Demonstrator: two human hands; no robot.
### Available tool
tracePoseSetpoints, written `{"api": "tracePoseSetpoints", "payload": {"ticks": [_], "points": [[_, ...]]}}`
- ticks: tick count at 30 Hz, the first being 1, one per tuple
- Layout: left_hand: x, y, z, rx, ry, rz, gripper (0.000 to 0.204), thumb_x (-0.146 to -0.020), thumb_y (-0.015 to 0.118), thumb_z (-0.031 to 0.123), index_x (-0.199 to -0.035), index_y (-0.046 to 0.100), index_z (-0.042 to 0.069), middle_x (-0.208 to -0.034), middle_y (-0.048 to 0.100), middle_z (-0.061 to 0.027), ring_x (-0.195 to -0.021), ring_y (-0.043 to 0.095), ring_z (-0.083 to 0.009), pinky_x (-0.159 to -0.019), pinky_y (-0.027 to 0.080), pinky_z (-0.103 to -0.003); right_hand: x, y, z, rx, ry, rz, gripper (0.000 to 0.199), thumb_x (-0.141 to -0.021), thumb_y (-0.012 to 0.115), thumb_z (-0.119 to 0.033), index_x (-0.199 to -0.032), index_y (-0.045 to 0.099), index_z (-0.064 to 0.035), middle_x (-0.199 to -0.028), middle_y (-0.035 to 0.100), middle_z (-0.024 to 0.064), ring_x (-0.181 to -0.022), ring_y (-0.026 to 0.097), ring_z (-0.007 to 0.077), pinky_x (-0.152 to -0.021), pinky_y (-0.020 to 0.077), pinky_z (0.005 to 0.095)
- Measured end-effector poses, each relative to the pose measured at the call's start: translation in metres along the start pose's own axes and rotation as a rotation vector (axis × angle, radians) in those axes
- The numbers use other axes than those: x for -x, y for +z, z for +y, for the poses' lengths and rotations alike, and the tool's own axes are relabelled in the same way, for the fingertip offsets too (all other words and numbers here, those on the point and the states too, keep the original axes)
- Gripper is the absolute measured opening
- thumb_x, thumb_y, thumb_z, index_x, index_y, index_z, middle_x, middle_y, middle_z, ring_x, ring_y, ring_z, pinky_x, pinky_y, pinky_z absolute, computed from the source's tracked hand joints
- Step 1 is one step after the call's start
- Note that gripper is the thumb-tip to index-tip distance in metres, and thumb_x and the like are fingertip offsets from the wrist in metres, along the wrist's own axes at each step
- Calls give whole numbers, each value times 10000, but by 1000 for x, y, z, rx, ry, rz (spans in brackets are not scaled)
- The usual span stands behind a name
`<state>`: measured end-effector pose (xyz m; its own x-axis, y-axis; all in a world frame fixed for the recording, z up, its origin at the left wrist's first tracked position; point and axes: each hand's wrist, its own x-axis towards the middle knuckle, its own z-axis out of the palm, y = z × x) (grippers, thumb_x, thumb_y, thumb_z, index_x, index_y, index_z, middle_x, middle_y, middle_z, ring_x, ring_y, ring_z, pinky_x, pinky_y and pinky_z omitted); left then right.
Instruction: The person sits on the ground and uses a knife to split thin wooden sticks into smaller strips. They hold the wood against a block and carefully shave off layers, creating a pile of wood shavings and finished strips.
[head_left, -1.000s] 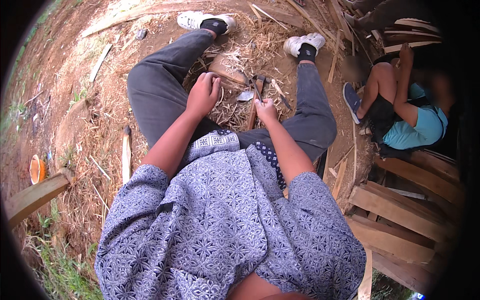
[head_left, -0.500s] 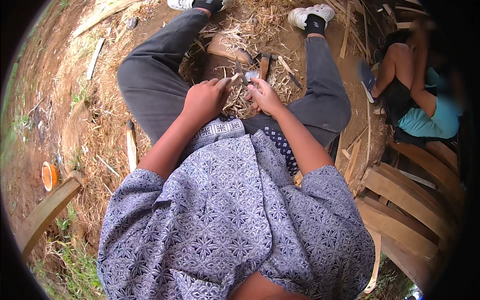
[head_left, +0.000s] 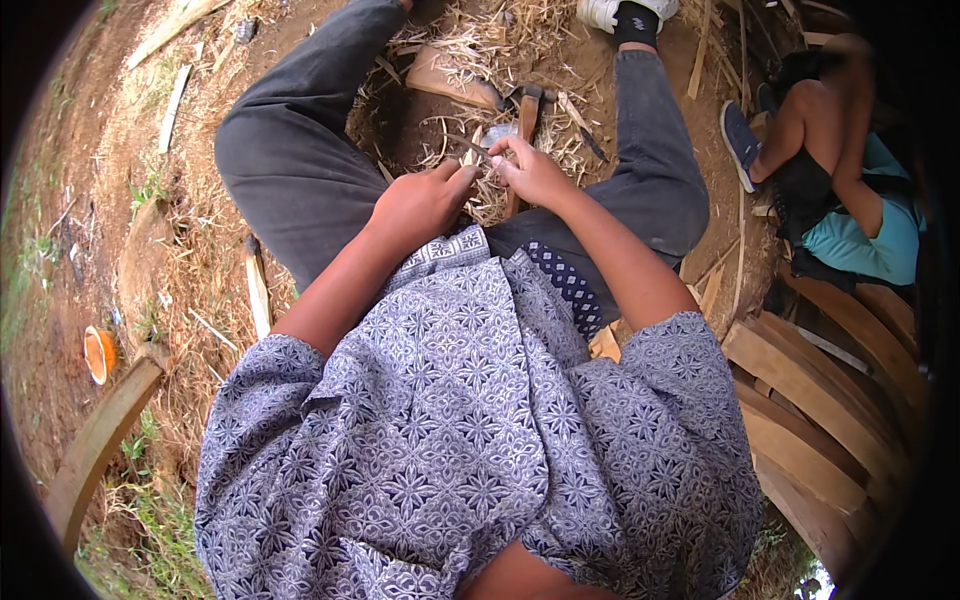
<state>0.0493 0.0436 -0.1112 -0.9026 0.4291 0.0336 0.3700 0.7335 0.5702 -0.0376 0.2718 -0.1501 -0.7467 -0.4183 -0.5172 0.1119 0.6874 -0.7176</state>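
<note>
My left hand (head_left: 422, 207) is closed around a small pale piece of wood (head_left: 472, 156), whose tip shows above the fingers. My right hand (head_left: 533, 173) grips a knife; its narrow dark blade (head_left: 467, 145) points up and left across the wood. The knife's handle is hidden in the fingers. Both hands are close together between my spread legs. Just beyond them lies a tool with a dark metal head and wooden handle (head_left: 527, 120), beside a crumpled clear plastic piece (head_left: 497, 134).
Wood shavings (head_left: 560, 65) and a wooden block (head_left: 447, 77) cover ground ahead. A dark-tipped blade-like tool (head_left: 585, 130) lies right. Curved planks (head_left: 800, 375) are stacked at right, near a seated person (head_left: 850, 190). At left are an orange bowl-like thing (head_left: 100, 354) and a curved beam (head_left: 105, 440).
The knife blade has swung from steeply upright to a lower, leftward slant over the wood. My right hand has shifted slightly up, and my left hand slightly down.
</note>
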Motion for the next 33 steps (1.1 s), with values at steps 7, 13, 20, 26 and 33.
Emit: {"api": "tracePoseSetpoints", "payload": {"ticks": [7, 13, 20, 26, 33], "points": [[-4, 0, 0, 20, 133, -74, 245, -896, 589, 152, -1122, 532, 79, -978, 598, -117, -752, 696, -316, -606, 556, -449, -13, -11, 3, 234, -20, 8, 211, -962, 671, -281, -1083, 667, -109, -971, 729, 202, -933, 702, 401, -814, 537, 480], [-6, -3, 0, 3, 161, -88, 222, -907, 572, 160, -1107, 527, 74, -971, 594, -112, -786, 701, -294, -647, 571, -410, -29, 1, 17, 223, -69, 53, 228, -966, 673, -294, -1106, 660, -115, -971, 726, 207, -924, 697, 419, -808, 538, 491], [-3, -8, 9, 44, 106, -70, 219, -918, 578, 187, -1117, 548, 100, -947, 625, -89, -857, 704, -279, -691, 569, -421, -27, -12, 5, -87, 281, 56, 235, -1003, 634, -308, -1057, 655, -80, -749, 667, 42, -702, 650, 133, -664, 517, 354], [-3, -9, 7, 77, 116, -43, 239, -910, 636, 244, -1111, 587, 124, -950, 647, -76, -884, 708, -280, -740, 573, -405, 17, -25, -10, 62, 95, -60, 261, -972, 674, -332, -1023, 662, -77, -823, 699, 83, -770, 679, 201, -704, 515, 376], [-2, -4, 6, 55, 139, -72, 200, -930, 596, 225, -1096, 573, 117, -938, 644, -84, -895, 709, -280, -730, 576, -413, 1, -10, -6, 256, 40, 29, 263, -987, 670, -324, -1028, 652, -65, -757, 637, 96, -686, 604, 219, -656, 482, 378]]}}
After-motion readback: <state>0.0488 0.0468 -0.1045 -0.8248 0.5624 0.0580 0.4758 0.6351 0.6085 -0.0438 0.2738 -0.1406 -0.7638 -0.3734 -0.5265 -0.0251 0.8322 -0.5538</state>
